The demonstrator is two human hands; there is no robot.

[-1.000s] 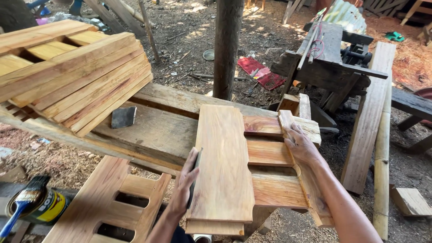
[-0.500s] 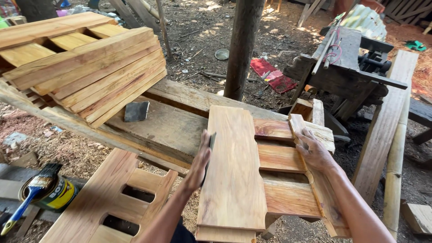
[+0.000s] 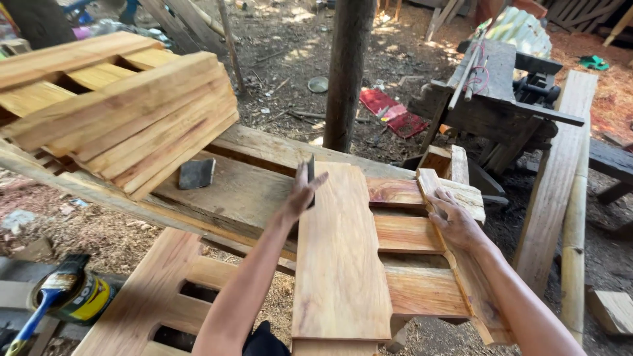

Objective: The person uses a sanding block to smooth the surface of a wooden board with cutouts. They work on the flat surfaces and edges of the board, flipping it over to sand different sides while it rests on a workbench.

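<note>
Far left, low: one paint tin (image 3: 78,298) with one blue-handled brush (image 3: 41,304) laid across its top.
Upper left: stack of pale wooden frames (image 3: 119,112), tilted; edges overlap, so no sure count.
Low left-centre: one slotted wooden panel (image 3: 142,308); two slots in view.
Bench: rough grey plank bench (image 3: 244,191), one small dark sanding block (image 3: 196,173) lying loose on it.
Left hand (image 3: 302,191): fingers spread, pressing a thin dark sheet, likely sandpaper (image 3: 310,173), against the far left edge of the board.
Board (image 3: 339,254): one broad pale plank, lying flat along the workpiece at centre, near end overhanging toward the body.
Handling: looks stiff and moderately heavy; smooth face may slide, so grip by the long edges.
Workpiece under board: three reddish cross slats (image 3: 405,234) visible, joined to one side rail (image 3: 461,264).
Right hand (image 3: 455,221): flat, palm down on the rail, steadying; clasping nothing.
Behind: one upright post (image 3: 344,72).
Right: one dark machine table (image 3: 501,92); two long planks (image 3: 557,171) leaning.
</note>
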